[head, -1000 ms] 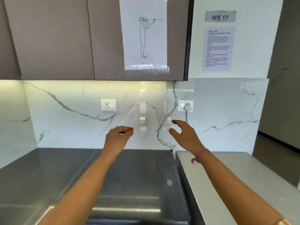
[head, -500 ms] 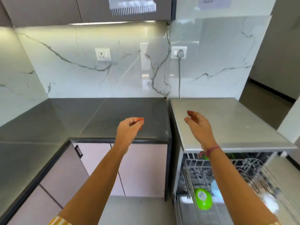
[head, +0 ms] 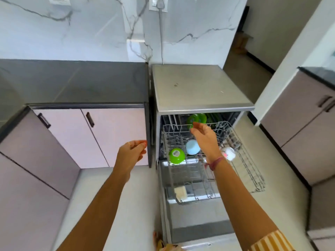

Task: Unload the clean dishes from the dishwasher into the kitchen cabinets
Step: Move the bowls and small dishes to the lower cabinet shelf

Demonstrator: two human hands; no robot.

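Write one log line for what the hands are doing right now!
left hand: empty, loosely curled | right hand: empty, over rack | dishwasher: open | green bowl, blue bowl: in rack

A home kitchen, shown by a dark countertop (head: 81, 82) over pale pink cabinet doors (head: 101, 136), a white marble-look backsplash (head: 90, 33) with wall sockets, and an open dishwasher (head: 199, 87) whose pulled-out wire rack (head: 244, 160) holds bowls.
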